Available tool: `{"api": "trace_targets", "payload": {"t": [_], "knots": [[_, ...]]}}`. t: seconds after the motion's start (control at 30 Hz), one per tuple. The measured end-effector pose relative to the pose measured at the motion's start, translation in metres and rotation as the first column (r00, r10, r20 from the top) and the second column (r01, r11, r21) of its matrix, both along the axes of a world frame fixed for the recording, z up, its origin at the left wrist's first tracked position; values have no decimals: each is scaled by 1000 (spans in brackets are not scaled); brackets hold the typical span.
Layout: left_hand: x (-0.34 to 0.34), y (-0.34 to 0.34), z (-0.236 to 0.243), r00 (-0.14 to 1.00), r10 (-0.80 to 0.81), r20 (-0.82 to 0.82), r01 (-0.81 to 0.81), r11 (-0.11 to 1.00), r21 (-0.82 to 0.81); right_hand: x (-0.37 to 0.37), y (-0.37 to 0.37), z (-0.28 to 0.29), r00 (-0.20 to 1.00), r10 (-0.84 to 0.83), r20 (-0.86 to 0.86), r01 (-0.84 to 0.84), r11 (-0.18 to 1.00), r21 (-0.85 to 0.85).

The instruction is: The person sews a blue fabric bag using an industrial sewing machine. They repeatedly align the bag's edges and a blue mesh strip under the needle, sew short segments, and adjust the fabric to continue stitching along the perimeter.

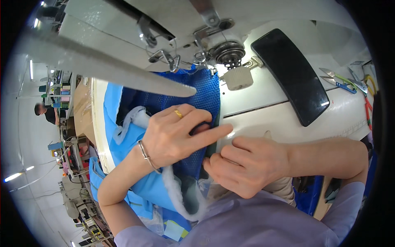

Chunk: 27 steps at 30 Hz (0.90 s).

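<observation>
Blue mesh fabric (207, 92) lies under the sewing machine's head, with a dark grey-green strip (212, 149) along its right edge. My left hand (175, 133), with a ring and a bracelet, is closed over the mesh, its index finger stretched to the right. Just right of that edge, my right hand (249, 164) is curled in a pinch at the fabric's near end; its fingertips are partly hidden. Light blue fabric (138, 181) with white fluffy padding (173, 187) hangs below my left wrist. The presser foot and needle area are mostly hidden.
The sewing machine (123, 24) reaches over the work, with a blurred pale bar (135, 68) in front. A black phone (290, 76) lies on the white table (255, 119). Thread snips (339, 82) and other hand tools are at the right. A person (47, 113) is far left, near shelves.
</observation>
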<state>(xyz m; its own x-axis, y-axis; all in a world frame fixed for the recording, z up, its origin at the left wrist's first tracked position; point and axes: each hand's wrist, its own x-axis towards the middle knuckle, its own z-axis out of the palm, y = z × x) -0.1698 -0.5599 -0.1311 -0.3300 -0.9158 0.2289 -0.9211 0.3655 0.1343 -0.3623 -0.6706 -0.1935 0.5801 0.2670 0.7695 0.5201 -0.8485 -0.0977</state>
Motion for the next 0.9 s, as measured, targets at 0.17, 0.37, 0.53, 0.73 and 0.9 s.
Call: {"api": "trace_targets", "payload": {"t": [0.17, 0.37, 0.53, 0.73, 0.9], "knots": [[18, 14, 22, 960, 208, -188, -175, 968, 181, 11, -7, -10, 998, -63, 14, 58, 969, 241], [21, 7, 28, 878, 290, -380, -249, 956, 154, 10, -7, -9, 983, -18, -184, 25, 999, 36], [10, 11, 22, 925, 258, -281, -233, 965, 117, -12, -4, 11, 931, -55, -361, 3, 989, -145], [-21, 18, -9, 961, 165, -223, -163, 986, 28, -26, 7, 5, 953, -51, -297, 30, 997, -73], [-27, 24, -20, 964, 175, -201, -186, 982, -40, -29, 6, 6, 947, -7, -320, -20, 996, -82]]}}
